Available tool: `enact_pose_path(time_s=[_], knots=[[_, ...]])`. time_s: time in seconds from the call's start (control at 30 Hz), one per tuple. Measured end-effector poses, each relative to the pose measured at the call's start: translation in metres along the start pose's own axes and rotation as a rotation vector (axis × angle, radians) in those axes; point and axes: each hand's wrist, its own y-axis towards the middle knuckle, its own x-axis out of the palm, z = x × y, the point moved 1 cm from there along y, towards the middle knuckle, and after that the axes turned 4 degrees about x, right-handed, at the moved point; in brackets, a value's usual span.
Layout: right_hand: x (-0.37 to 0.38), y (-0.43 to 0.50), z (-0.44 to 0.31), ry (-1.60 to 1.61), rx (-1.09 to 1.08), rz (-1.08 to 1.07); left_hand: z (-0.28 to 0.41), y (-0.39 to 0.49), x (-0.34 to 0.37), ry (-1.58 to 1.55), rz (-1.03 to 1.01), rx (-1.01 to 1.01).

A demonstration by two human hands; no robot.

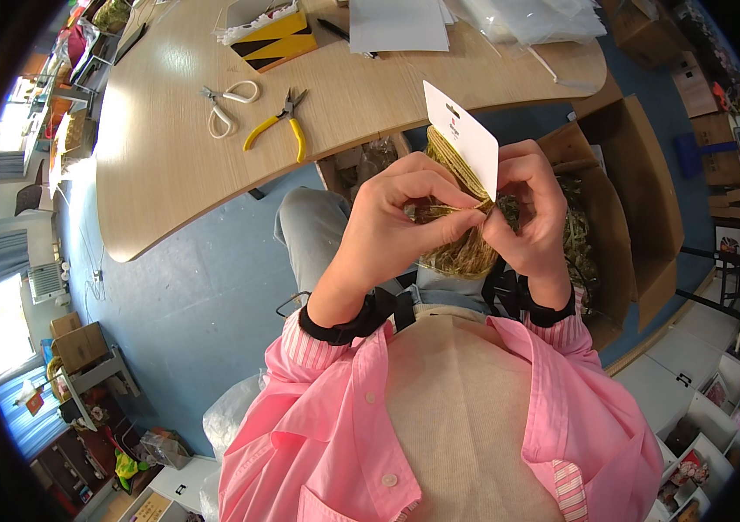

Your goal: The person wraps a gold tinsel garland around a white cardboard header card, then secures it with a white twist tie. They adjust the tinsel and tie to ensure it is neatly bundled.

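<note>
A white hang card (465, 140) with a slot and small writing stands tilted between my hands, above my lap. Against it lies a gold-coloured item with a corded band (449, 156) and a loose, thread-like lower part (460, 258). My left hand (409, 205) pinches thin gold strands between thumb and forefinger near the card's lower corner. My right hand (527, 209) grips the same corner from the other side, its fingertips partly behind the card. The exact spot where the strands meet the card is hidden by my fingers.
On the wooden table (174, 196) lie yellow-handled pliers (284, 124), white-handled cutters (226, 104), a yellow-and-black box (272, 36), white paper (399, 26) and clear plastic bags (533, 19). An open cardboard box (654, 215) with dark gold material (576, 228) stands at my right.
</note>
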Motion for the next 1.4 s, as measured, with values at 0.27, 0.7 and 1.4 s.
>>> enact_pose_path(time_s=[0.27,0.7,1.4], knots=[[-0.016,-0.001,-0.003,0.151,0.08,0.004,0.003,-0.002,-0.018,0.034,-0.04,-0.14],[-0.049,-0.01,-0.01,0.645,0.243,0.265,-0.016,-0.006,-0.059,0.024,0.034,-0.123],[-0.057,-0.017,0.039,0.948,0.375,0.202,-0.032,-0.01,-0.03,-0.567,0.114,-0.259]])
